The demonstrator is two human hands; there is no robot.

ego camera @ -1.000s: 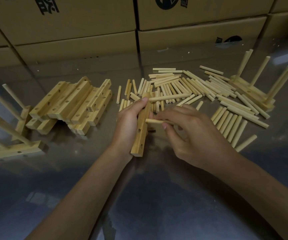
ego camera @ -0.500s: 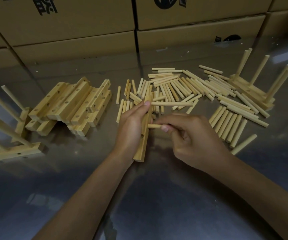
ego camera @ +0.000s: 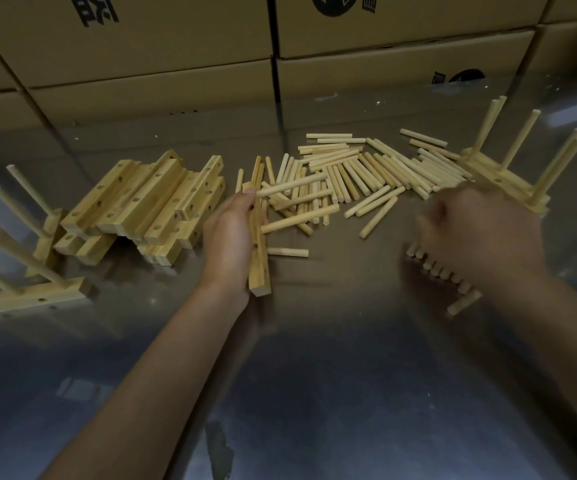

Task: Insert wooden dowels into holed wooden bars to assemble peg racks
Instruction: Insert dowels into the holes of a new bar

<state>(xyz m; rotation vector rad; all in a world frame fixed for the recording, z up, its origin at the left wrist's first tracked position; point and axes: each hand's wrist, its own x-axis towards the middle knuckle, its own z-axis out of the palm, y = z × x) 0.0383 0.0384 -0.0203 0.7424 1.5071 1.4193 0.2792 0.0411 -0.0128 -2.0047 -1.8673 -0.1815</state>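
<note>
Right hand [ego camera: 477,233] is off the bar [ego camera: 258,247] now and out over the row of dowels [ego camera: 436,268] lying side by side on the right of the desk [ego camera: 315,393]; half a second ago it was pinching a dowel at the bar's side. It's motion-blurred, fingers curled down, so I can't tell if it has closed on anything yet. Left hand [ego camera: 231,237] grips the bar on edge, near the middle of the desk, same hold as before. Bar now shows three dowels sticking out to the right: top one [ego camera: 292,186], middle [ego camera: 299,218], and a short-looking lower one [ego camera: 287,252]. I read that as the last peg seated and the right hand going for the next. At least one hole looks open near the bar's lower end, so this rack isn't done. Loose dowel pile [ego camera: 366,171] sits behind, stack of blank bars [ego camera: 145,209] to the left, finished racks at far left [ego camera: 20,258] and far right [ego camera: 509,161]. Writing: cardboard boxes [ego camera: 384,32] at the back carry black print and a round logo, both cropped, not readable.
</note>
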